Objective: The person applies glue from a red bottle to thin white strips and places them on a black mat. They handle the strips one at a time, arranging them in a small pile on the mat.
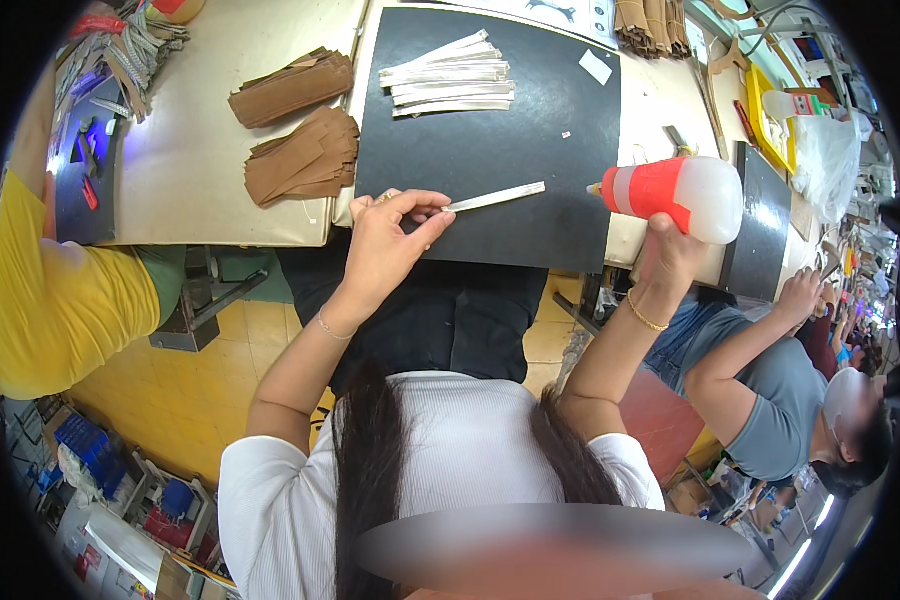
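Narrow pale strip (500, 195): left end pinched in my left hand (398, 230), rest reaching rightward over black board (470, 150). My right hand (673, 248), well apart, grips red-banded squeeze bottle (708, 195).

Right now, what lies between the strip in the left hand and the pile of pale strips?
The head view shows only black board between the strip in the left hand and the pile.
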`<state>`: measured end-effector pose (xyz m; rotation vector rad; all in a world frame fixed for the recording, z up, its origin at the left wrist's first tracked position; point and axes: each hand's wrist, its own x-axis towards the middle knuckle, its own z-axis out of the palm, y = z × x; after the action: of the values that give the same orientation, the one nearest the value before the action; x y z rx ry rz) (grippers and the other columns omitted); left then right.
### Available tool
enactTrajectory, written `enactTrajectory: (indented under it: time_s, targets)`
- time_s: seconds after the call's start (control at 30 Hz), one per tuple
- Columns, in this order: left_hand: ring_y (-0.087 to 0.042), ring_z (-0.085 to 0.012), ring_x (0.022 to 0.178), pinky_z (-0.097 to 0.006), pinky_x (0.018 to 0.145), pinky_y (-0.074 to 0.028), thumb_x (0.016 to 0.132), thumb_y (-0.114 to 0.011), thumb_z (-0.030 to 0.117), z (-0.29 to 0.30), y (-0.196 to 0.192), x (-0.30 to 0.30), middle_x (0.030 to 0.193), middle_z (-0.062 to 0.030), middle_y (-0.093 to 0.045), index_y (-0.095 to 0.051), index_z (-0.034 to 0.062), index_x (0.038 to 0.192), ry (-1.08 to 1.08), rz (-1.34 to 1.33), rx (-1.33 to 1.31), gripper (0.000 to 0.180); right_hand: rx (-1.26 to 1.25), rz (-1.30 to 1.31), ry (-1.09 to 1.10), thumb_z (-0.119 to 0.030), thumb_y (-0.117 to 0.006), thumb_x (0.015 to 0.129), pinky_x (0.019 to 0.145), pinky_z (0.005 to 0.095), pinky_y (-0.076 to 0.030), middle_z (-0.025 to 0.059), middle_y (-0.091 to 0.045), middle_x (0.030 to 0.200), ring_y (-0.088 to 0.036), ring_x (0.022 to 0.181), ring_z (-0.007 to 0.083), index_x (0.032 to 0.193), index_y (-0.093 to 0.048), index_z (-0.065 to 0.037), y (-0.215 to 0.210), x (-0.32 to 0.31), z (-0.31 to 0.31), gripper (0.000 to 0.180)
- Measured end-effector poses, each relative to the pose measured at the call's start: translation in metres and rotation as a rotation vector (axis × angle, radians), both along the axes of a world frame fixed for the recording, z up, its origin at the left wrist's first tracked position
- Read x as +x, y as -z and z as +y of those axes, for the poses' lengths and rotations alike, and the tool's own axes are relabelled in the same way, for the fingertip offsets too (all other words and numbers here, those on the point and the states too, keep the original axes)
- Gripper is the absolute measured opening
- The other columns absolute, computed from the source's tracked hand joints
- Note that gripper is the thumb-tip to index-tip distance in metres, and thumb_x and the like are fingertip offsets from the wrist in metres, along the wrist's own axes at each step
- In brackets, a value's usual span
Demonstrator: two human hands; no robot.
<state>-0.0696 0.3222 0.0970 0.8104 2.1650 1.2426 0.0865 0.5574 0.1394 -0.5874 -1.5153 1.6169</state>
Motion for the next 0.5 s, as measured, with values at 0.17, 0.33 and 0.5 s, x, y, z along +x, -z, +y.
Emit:
enactTrajectory:
  time_s: [0.17, 0.33, 0.5]
  targets:
    - [-0.055, -0.0077, 0.07, -0.028, 0.08, -0.028, 0.078, -0.071, 0.02, 0.0, 0.002, 0.001, 0.072, 0.002, -0.062, -0.07, 0.0078, 0.09, -0.006, 0.0, 0.0, 0.017, -0.114, 0.112, 0.009, -0.032, -0.083, 0.064, 0.092, 0.0463, -0.049, 0.0159, -0.057, 0.112, -0.058, 0.105, 0.0363, 0.128, -0.038, -0.004, 0.009, -0.01, 0.0, 0.083]
    - [-0.055, -0.0081, 0.071, -0.029, 0.083, -0.026, 0.078, -0.07, 0.02, 0.001, 0.003, 0.001, 0.073, 0.0019, -0.063, -0.07, 0.0083, 0.09, -0.003, 0.009, -0.012, 0.017, -0.216, 0.129, 0.055, -0.038, -0.078, 0.071, 0.092, 0.0455, -0.048, 0.0176, -0.058, 0.111, -0.059, 0.103, 0.0338, 0.126, -0.039, -0.003, 0.014, -0.008, 0.005, 0.076]
    - [-0.055, -0.0085, 0.074, -0.029, 0.084, -0.025, 0.078, -0.07, 0.02, 0.001, 0.002, 0.001, 0.075, 0.0014, -0.065, -0.07, 0.0091, 0.092, 0.009, 0.007, -0.03, 0.018, -0.186, 0.193, -0.01, -0.029, -0.077, 0.073, 0.095, 0.0436, -0.045, 0.0155, -0.057, 0.112, -0.056, 0.107, 0.0282, 0.126, -0.041, -0.003, 0.016, -0.009, 0.007, 0.069]
